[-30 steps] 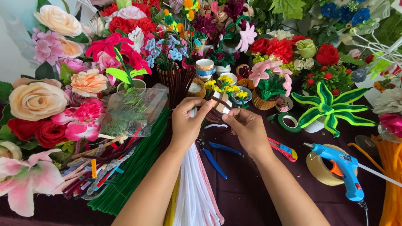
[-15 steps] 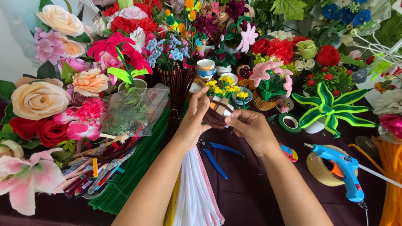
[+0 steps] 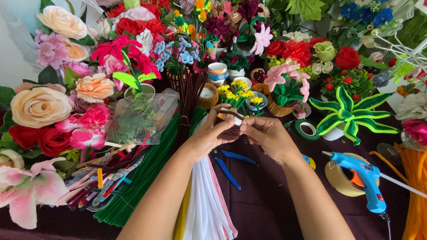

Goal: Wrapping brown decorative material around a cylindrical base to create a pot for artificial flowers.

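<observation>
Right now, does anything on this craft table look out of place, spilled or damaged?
Nothing looks spilled or damaged. The left hand and right hand hold a small brown wrapped piece between them. The blue-handled pliers lie loose beside the white pipe cleaners, and the blue glue gun rests on a tape roll.

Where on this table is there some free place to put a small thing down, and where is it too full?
The clearest bare patch is the dark cloth between the white stems and the tape roll, near the blue pliers. Another small patch lies below the green striped flower. The back and left are crowded with flowers and pots.
</observation>
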